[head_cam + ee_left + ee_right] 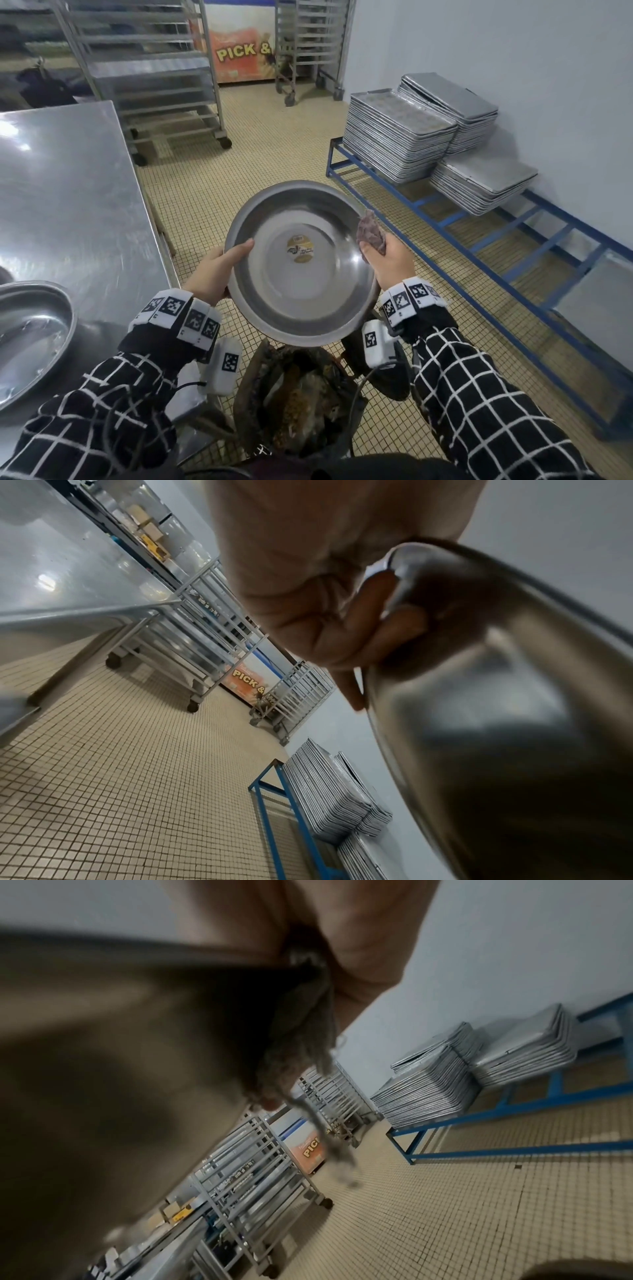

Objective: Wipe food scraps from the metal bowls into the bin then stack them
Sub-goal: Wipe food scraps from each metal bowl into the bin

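Head view: the left hand [214, 274] grips the left rim of a round metal bowl [301, 263], thumb lying over the rim on the inside and fingers curled behind it; the bowl is held in the air, tilted toward the camera, directly above an open bin [301, 397] holding brown scraps. A round label [300, 249] sits at the centre of the bowl's inner base, and the interior looks clean. The right hand [394, 262] is at the bowl's right rim, its fingers closed around a crumpled purple-grey cloth [370, 233] that rises above the rim. To the left stands a steel desk [68, 192] carrying a second metal bowl [30, 339] at its near corner. Stacked baking trays [397, 137] rest on a blue frame [486, 260] along the right wall; wheeled tray racks [147, 68] stand on the tiled floor [267, 137] behind. Left wrist view: the fingers [369, 610] of the left hand are curled against the bowl's outer wall [496, 696] just below its rim, clamped on it. Right wrist view: blurred; the cloth [301, 1042] hangs from the closed right hand [359, 947] beside the bowl's dark outer wall [120, 1056], with the trays [428, 1085] beyond.
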Demonstrator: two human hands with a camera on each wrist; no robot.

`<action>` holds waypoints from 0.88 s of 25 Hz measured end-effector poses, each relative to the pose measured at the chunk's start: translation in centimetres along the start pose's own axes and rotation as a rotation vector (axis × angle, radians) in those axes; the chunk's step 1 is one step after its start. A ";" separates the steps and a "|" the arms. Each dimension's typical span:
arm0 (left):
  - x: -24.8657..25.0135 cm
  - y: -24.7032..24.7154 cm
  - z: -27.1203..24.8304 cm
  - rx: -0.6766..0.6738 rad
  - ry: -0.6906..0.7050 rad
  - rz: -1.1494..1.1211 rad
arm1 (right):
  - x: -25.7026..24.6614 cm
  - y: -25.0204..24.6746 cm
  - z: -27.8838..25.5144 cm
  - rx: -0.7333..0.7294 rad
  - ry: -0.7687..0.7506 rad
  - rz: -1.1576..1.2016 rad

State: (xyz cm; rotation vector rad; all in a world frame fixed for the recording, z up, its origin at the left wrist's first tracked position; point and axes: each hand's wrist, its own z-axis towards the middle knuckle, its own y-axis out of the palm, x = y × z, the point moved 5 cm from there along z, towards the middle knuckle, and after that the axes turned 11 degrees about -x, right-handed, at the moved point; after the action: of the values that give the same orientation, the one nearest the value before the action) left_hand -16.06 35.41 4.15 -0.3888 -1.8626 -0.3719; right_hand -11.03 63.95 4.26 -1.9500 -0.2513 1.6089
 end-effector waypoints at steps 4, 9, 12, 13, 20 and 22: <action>0.6 1.1 -0.5 0.162 0.245 0.162 | 0.2 1.0 -1.5 0.175 0.106 0.172; 0.2 3.4 -1.5 0.173 0.339 -0.009 | 0.0 2.7 -3.6 0.312 0.182 0.445; -0.4 5.5 -2.0 0.093 0.316 0.026 | -0.6 4.0 -4.5 0.366 0.164 0.568; -0.4 6.1 -2.2 0.076 0.299 0.038 | -0.8 4.2 -4.6 0.381 0.153 0.599; -0.1 3.5 -0.9 0.181 0.159 -0.062 | 0.0 4.8 -4.4 0.052 0.191 0.296; 0.1 2.4 -0.7 0.234 0.158 0.008 | 0.3 4.8 -4.8 0.100 0.152 0.184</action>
State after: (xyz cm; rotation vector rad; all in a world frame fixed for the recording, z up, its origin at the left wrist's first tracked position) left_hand -14.40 37.23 4.62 -0.2013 -1.7266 -0.1704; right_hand -7.53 58.70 1.82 -2.0541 0.0704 1.5430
